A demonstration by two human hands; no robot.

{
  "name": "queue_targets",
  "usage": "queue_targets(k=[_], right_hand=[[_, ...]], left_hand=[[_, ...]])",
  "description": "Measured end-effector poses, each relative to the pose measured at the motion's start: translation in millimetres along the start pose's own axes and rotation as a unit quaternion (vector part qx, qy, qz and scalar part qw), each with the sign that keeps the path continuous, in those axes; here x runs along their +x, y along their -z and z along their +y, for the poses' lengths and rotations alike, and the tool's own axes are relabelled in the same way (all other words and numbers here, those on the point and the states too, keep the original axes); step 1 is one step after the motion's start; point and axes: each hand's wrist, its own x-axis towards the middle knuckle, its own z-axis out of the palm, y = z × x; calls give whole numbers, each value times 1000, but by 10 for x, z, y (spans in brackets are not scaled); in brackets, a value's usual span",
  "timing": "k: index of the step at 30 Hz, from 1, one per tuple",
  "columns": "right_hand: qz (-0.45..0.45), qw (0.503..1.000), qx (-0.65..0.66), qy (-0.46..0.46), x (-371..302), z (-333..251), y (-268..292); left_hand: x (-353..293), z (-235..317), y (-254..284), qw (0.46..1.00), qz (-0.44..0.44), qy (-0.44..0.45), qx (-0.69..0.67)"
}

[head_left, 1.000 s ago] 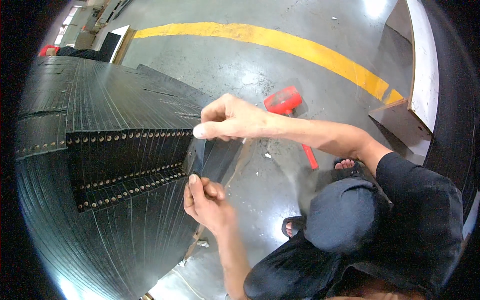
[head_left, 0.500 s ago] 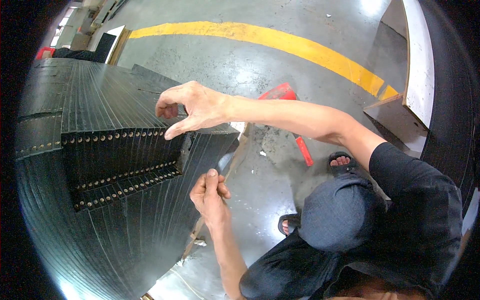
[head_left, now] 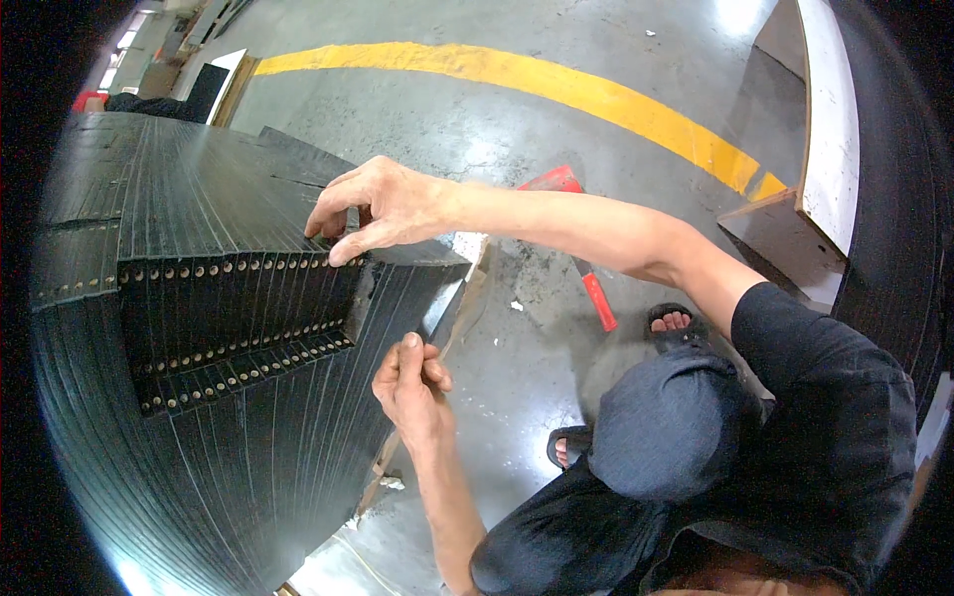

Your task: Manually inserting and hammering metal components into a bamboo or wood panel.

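On the left stands a large stack of black panels (head_left: pixel 298 487), packed on edge with a rectangular recess in it. Small brass-coloured round fittings (head_left: pixel 243 265) line the recess in rows. My right hand (head_left: pixel 383 207) is at the right end of the upper row. Its fingers are curled over the stack, and its thumb rests at the edge beside the last fittings. Anything between those fingertips is hidden. Lower down, in front of the stack's side, my left hand (head_left: pixel 412 382) is closed, the thumb pressed on the curled fingers. Whatever it holds cannot be made out.
A red-handled tool (head_left: pixel 599 301) with a red upper part (head_left: pixel 556 180) lies on the grey floor beneath my right forearm. A yellow stripe (head_left: pixel 517 70) crosses the floor. White-faced boards (head_left: pixel 833 129) stand at the right. My knee (head_left: pixel 666 427) and sandalled feet are below.
My right hand's fingers have come down onto the stack, and its thumb has shifted slightly right along the edge. The left hand stays closed in nearly the same place.
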Motion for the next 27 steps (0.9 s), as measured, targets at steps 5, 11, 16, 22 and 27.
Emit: queue_targets(k=[5,11,16,22,27], right_hand=[[-20,976,159,-147,-107,-28,77],[50,945,172,-275,-300,-209,110],[40,957,188,-219,-231,-107,68],[22,926,231,-299,-309,-324,36],[25,923,245,-297,-181,-502,-125]], left_hand=[[1,47,-67,999,-8,-16,-44],[5,246,-250,992,7,-48,-117],[-23,271,-225,979,-8,-96,-182],[-7,332,-214,970,4,-104,-221],[38,436,-350,976,44,-100,-189]])
